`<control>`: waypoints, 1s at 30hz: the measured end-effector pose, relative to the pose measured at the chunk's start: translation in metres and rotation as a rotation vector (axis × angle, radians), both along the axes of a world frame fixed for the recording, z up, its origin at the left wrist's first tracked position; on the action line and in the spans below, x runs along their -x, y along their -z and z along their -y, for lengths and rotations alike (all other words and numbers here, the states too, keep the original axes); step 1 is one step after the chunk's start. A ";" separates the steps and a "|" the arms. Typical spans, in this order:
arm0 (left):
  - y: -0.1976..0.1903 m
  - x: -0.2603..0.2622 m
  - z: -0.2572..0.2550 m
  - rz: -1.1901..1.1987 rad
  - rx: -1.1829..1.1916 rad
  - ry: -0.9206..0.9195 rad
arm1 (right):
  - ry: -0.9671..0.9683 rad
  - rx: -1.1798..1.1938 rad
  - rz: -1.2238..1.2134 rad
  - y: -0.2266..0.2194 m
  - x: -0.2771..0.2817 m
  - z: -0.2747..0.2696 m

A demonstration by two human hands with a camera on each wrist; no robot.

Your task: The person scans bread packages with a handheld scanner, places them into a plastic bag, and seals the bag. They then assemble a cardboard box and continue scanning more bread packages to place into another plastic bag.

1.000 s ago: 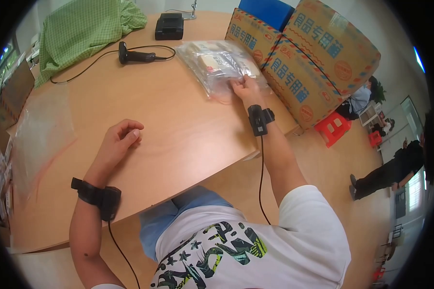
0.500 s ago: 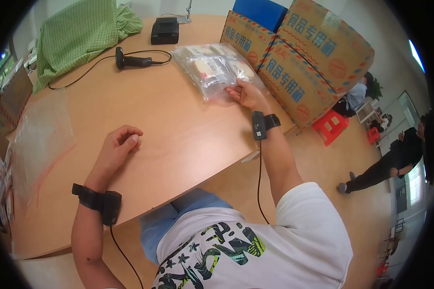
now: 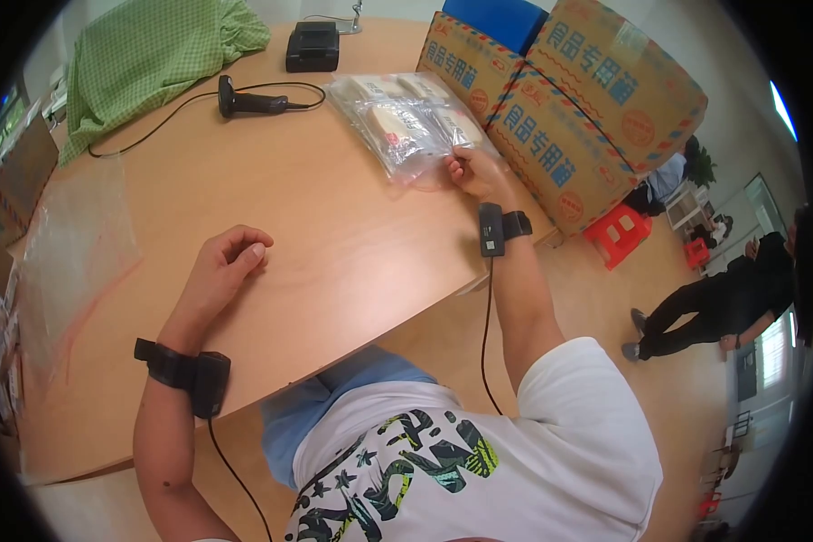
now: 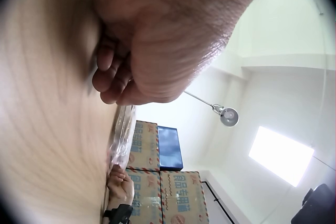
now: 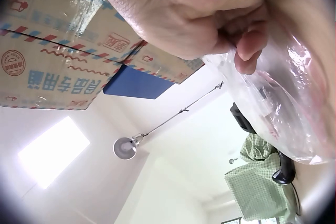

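Observation:
A clear plastic bag (image 3: pixel 384 149) lies flat on the table, with several pale, printed packs (image 3: pixel 397 125) inside. At its near right edge is my right hand (image 3: pixel 481 175), fingers curled and pinching the plastic. In the right wrist view the crinkled bag (image 5: pixel 278 98) reaches up to the curled fingers (image 5: pixel 251 45). My left hand (image 3: pixel 226 271) rests on the tabletop near the front edge, loosely curled around nothing. The left wrist view has this hand (image 4: pixel 152 40) close up, its fingers bent beside the wood.
Stacked cardboard boxes (image 3: pixel 569 117) and a blue box (image 3: pixel 497 23) stand right of the bag. A corded black scanner (image 3: pixel 253 101), a black device (image 3: pixel 313 47) and a green checked cloth (image 3: pixel 154 63) are farther back. An empty clear bag (image 3: pixel 77 253) lies left. Someone stands at far right.
My right hand shifts slightly right along the bag's near edge, its fingers straighter midway and curled now. The bag's near side lies flatter. My left hand stays in place.

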State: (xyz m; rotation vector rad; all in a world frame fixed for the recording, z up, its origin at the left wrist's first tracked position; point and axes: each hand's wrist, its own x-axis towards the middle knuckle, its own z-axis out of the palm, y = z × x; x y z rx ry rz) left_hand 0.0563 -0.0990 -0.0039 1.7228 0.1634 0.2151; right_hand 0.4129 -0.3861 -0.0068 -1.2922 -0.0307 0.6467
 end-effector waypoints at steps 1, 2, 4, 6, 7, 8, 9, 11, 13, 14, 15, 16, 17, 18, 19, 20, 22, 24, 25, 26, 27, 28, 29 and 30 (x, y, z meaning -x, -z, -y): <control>0.000 0.000 0.000 -0.005 -0.005 -0.002 | -0.015 0.019 0.014 -0.001 0.001 0.000; 0.001 0.000 0.000 -0.009 -0.011 -0.003 | -0.029 0.038 0.028 -0.002 0.001 0.000; -0.006 -0.005 0.004 -0.038 -0.092 -0.009 | -0.058 0.083 0.054 -0.010 0.010 -0.001; -0.015 -0.014 0.017 -0.089 -0.239 -0.025 | -0.075 0.076 0.064 -0.009 0.011 0.002; -0.019 -0.024 0.024 -0.046 -0.359 -0.008 | -0.084 0.051 0.061 -0.006 0.008 0.004; -0.023 -0.040 0.030 0.001 -0.475 0.004 | -0.097 0.031 0.062 -0.006 0.003 0.005; -0.028 -0.057 0.037 0.048 -0.590 0.013 | -0.080 0.031 0.058 -0.009 0.004 0.004; -0.029 -0.097 0.057 0.235 -0.883 -0.081 | -0.046 0.026 0.048 -0.013 0.013 0.003; -0.027 -0.137 0.075 0.277 -0.972 -0.142 | -0.072 -0.058 0.030 -0.006 0.007 0.006; -0.029 -0.150 0.085 0.254 -1.023 -0.159 | -0.087 -0.102 0.021 -0.003 0.004 0.007; -0.031 -0.161 0.095 0.228 -1.074 -0.176 | -0.104 -0.113 0.028 -0.002 0.002 0.008; -0.031 -0.171 0.099 0.203 -1.124 -0.195 | -0.132 -0.154 0.021 -0.001 0.001 0.010; -0.026 -0.183 0.100 0.314 -1.141 -0.242 | -0.159 -0.197 0.013 0.001 0.000 0.012; -0.024 -0.191 0.102 0.424 -1.156 -0.287 | -0.187 -0.239 0.002 0.001 -0.001 0.014; -0.021 -0.198 0.102 0.532 -1.169 -0.329 | -0.193 -0.264 -0.015 0.001 -0.003 0.014; -0.018 -0.205 0.100 0.535 -1.241 -0.303 | -0.197 -0.291 -0.035 0.002 -0.005 0.015; -0.020 -0.212 0.100 0.531 -1.381 -0.241 | -0.177 -0.302 -0.045 0.004 -0.003 0.014; -0.020 -0.219 0.102 0.483 -1.459 -0.200 | -0.132 -0.272 -0.008 0.001 0.000 0.011; -0.019 -0.222 0.103 0.461 -1.498 -0.181 | -0.082 -0.246 -0.023 -0.002 0.002 0.010; -0.019 -0.223 0.103 0.507 -1.520 -0.195 | -0.032 -0.220 -0.035 -0.006 0.005 0.008; -0.021 -0.223 0.103 0.554 -1.541 -0.209 | 0.019 -0.194 -0.048 -0.007 0.006 0.007; -0.022 -0.221 0.103 0.603 -1.560 -0.222 | 0.072 -0.237 -0.077 -0.005 0.003 0.008; -0.024 -0.219 0.102 0.610 -1.576 -0.210 | 0.127 -0.279 -0.103 -0.002 -0.002 0.010; -0.025 -0.218 0.100 0.618 -1.592 -0.200 | 0.181 -0.321 -0.126 0.002 -0.007 0.013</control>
